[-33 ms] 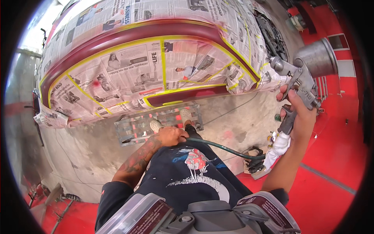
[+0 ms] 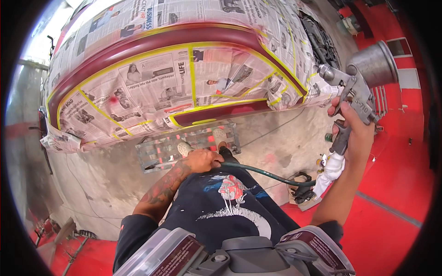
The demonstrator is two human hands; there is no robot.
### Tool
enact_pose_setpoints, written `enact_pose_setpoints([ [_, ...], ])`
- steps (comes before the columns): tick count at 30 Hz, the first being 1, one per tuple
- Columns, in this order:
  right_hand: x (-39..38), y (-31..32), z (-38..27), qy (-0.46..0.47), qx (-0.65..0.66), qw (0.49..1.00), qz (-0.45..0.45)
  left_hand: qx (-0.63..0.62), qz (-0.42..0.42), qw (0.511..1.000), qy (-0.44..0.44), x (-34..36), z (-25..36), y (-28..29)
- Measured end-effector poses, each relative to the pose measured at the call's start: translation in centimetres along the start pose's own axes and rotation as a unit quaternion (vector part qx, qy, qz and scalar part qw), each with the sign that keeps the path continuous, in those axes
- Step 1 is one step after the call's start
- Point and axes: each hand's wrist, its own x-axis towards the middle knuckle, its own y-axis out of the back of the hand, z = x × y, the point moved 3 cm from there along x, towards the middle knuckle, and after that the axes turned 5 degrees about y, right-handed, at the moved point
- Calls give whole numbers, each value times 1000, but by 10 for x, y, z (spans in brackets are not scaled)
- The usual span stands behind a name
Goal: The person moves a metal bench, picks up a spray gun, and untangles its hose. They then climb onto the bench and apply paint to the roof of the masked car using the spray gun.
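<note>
My right hand (image 2: 350, 122) grips a metal spray gun (image 2: 357, 94), its silver cup (image 2: 373, 64) raised at upper right. Below the handle is a white-wrapped fitting (image 2: 331, 170), joined to a green hose (image 2: 262, 173). My left hand (image 2: 205, 160) is closed round that hose at waist height. In front of me stands a car body covered in newspaper (image 2: 152, 78) and yellow tape (image 2: 192, 73), leaving a curved maroon band (image 2: 138, 41) and a lower maroon strip (image 2: 221, 114) exposed. The spray gun's nozzle appears beside the car's masked right end; whether they touch I cannot tell.
My feet are on a paint-flecked slatted platform (image 2: 152, 158) on concrete (image 2: 92, 179) crossed by thin cables. A red surface (image 2: 391, 193) lies at right. Dark equipment (image 2: 301, 193) sits below the hose. Metal items (image 2: 73, 244) lie at lower left. Respirator filters (image 2: 313, 248) fill the bottom edge.
My right hand and the spray gun have shifted very slightly upward. My left hand has stayed on the hose.
</note>
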Motion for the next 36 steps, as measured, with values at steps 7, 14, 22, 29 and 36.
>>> enact_pose_setpoints([
  [7,33,28,12,5,-118,993,25,0,7,999,-31,-2,23,17],
  [14,46,31,18,11,-36,999,21,-7,22,999,-36,-9,25,27],
  [22,63,51,50,-22,-90,995,34,-3,39,999,-30,-13,28,31],
  [29,52,59,55,-23,-29,999,30,3,36,999,-13,-17,25,30],
  [36,31,68,59,-49,45,997,27,1,21,1000,-2,-14,21,28],
])
